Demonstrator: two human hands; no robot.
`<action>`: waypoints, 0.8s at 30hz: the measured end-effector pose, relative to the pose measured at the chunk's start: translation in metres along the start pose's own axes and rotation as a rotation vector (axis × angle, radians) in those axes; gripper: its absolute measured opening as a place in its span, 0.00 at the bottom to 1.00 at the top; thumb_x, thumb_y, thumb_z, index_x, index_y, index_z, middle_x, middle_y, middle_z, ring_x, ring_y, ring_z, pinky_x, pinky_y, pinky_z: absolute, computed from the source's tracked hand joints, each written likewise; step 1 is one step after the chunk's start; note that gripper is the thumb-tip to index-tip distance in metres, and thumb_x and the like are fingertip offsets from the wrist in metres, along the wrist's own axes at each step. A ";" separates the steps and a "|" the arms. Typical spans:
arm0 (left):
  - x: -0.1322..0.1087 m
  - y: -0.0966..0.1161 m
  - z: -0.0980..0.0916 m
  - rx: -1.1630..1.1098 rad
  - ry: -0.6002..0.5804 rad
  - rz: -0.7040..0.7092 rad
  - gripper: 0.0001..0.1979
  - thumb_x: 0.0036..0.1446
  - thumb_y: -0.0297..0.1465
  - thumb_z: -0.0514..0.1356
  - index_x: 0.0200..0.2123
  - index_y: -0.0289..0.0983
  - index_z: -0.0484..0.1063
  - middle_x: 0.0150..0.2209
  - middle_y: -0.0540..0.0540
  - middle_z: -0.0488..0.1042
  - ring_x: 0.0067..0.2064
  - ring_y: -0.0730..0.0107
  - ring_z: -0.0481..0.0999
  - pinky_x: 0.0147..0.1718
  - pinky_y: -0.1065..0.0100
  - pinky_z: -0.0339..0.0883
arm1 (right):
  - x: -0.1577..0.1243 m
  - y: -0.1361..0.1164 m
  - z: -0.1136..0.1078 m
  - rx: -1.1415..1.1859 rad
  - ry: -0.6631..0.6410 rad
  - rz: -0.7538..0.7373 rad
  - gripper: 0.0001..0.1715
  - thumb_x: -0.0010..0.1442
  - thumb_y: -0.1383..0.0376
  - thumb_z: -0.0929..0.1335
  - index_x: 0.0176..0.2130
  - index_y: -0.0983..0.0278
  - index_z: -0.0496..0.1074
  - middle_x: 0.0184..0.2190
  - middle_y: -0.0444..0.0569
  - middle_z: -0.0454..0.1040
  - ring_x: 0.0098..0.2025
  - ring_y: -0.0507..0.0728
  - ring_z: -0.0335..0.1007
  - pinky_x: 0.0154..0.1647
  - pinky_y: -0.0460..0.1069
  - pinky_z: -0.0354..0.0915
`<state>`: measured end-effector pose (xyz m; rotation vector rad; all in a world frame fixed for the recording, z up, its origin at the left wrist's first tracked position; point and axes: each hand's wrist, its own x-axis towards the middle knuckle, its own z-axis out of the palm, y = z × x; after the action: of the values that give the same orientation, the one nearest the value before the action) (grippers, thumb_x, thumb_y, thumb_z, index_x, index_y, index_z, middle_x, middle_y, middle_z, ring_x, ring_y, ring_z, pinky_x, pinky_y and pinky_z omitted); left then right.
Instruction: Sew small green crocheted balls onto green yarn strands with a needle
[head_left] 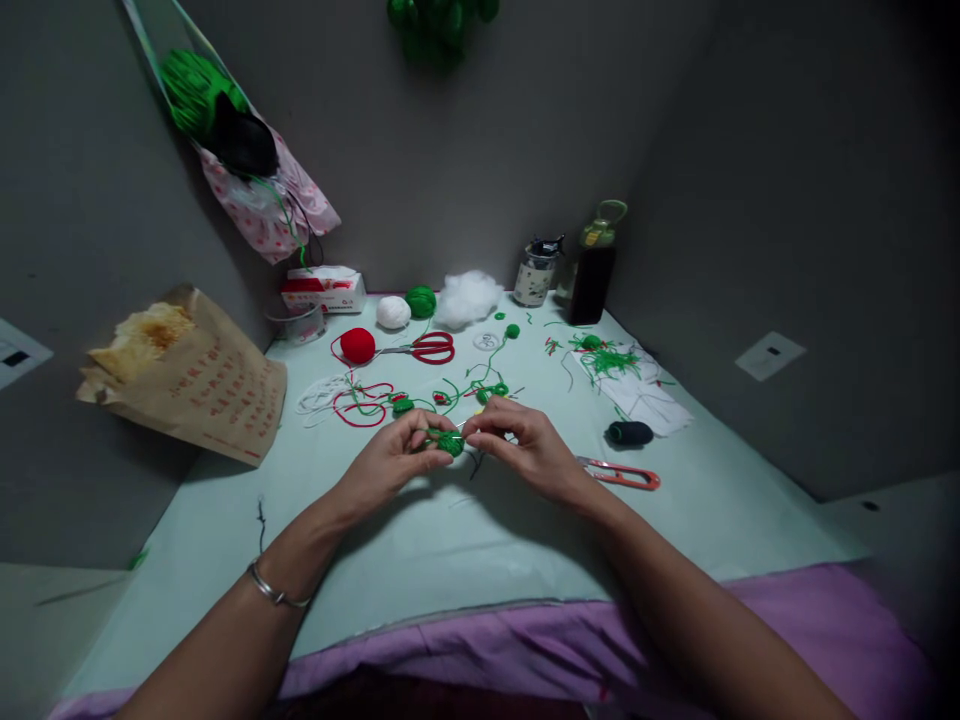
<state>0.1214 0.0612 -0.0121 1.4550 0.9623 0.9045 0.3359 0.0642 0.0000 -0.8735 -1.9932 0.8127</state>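
Between the fingertips of my left hand is a small green crocheted piece, pinched near the middle of the table. My right hand is closed on a thin needle-like tool whose tip meets the green piece; whether it is a sewing needle or a crochet hook I cannot tell. Just beyond my hands lie green crocheted bits joined by green yarn, with red bits among them. To the right of my right hand rest orange-handled thread snips, partly hidden by the wrist.
Behind are a red yarn ball, red-handled scissors, a white yarn ball, a green yarn ball and white stuffing. A paper food bag stands left; a dark bottle, yarn scraps and a black spool are right.
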 end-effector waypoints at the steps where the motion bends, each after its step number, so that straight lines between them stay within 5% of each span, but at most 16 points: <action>1: 0.000 0.000 0.000 0.002 0.004 -0.009 0.12 0.49 0.33 0.68 0.39 0.41 0.75 0.25 0.55 0.57 0.26 0.73 0.52 0.25 0.67 0.49 | 0.000 -0.001 -0.001 -0.003 -0.008 0.001 0.06 0.64 0.71 0.70 0.38 0.65 0.79 0.29 0.44 0.68 0.34 0.51 0.64 0.37 0.46 0.59; 24: -0.002 0.006 0.008 -0.005 0.079 0.011 0.13 0.42 0.28 0.70 0.34 0.40 0.75 0.24 0.56 0.53 0.26 0.73 0.57 0.27 0.68 0.59 | 0.001 0.006 -0.013 0.039 -0.105 -0.023 0.10 0.65 0.71 0.68 0.42 0.63 0.80 0.32 0.46 0.70 0.36 0.51 0.66 0.37 0.46 0.61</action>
<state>0.1286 0.0566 -0.0071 1.4301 1.0102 0.9778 0.3476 0.0712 0.0023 -0.7987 -2.0675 0.8981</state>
